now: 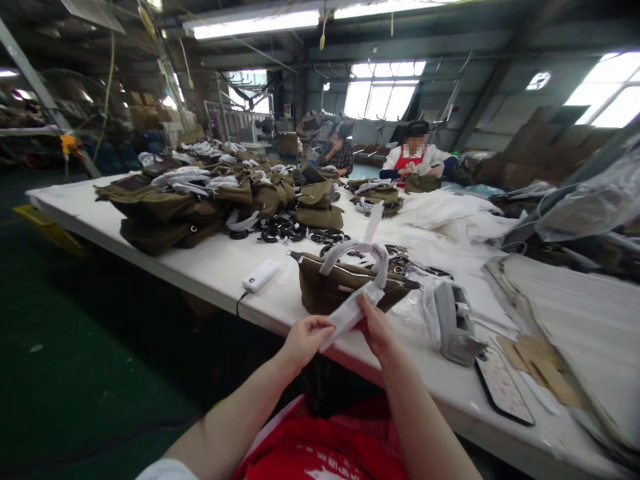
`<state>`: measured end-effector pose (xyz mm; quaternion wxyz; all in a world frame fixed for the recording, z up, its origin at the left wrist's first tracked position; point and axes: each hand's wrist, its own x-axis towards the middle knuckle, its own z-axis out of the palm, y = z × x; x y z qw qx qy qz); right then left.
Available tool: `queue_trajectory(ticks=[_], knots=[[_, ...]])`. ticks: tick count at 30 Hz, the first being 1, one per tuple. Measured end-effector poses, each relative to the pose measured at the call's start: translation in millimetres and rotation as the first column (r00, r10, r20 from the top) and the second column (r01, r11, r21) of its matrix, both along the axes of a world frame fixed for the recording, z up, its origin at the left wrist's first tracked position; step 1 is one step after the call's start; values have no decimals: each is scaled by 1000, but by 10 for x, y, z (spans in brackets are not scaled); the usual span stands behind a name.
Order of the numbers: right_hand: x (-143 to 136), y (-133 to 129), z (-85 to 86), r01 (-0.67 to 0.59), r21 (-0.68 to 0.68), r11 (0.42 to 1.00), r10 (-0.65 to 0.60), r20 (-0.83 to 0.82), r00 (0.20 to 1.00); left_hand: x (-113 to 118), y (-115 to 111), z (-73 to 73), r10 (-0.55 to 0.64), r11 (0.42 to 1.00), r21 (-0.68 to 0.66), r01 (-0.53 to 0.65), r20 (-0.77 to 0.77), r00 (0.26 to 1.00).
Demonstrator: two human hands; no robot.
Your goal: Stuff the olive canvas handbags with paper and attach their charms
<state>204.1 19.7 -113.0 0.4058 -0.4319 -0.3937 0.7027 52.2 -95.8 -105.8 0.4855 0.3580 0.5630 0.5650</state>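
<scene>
Both my hands hold a flat, whitish wrapped strip [350,315] in front of an olive-green bag [316,288]. My left hand [306,339] pinches its lower left end between thumb and fingers. Farther up on the right side, my right hand [375,325] grips the strip, with some fingers hidden behind it. The bag stands upright near the table's front edge, and its arched handle [354,248] is wrapped in white material. A thin white strip [373,223] sticks up above the handle.
Olive bags [165,213] are heaped on the white table [200,273], with black straps [280,230] beside them. A white device [261,275] lies left, a grey tape dispenser-like object [456,323] and a phone [504,388] right. Two people [417,160] are across the table.
</scene>
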Motion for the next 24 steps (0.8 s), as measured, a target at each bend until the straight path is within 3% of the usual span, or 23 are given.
queue_trajectory(ticks=[2,4,6,8,11,14,17,20,22,24], knots=[[10,1,-4,10,-9,1000,-10,-5,1000,24,23,-48,-16,999,45,14,64,998],[22,12,-1,22,-17,1000,-22,-6,1000,48,25,-70,-152,988,9,152,147,977],[32,28,4,28,-20,999,-29,-8,1000,69,13,-70,-315,941,-66,333,196,929],[50,35,3,19,-24,1000,-19,-13,1000,87,-4,-56,-387,906,-98,411,201,900],[147,-6,-40,-48,4,999,48,8,999,94,-19,-19,-340,928,-95,360,176,924],[408,-113,-140,-123,121,985,101,177,979,84,-22,15,-316,937,-103,335,160,935],[854,-203,-220,-126,285,950,2,400,917,94,-22,33,-278,948,-121,294,135,951],[1417,-160,-195,30,457,889,-305,543,782,139,-16,35,-262,956,-115,271,93,961],[1811,-40,-132,148,592,792,-550,588,593,171,-2,24,-260,959,-103,266,66,963],[2181,126,-71,184,700,690,-707,599,376,194,21,-2,-264,959,-95,269,56,963]])
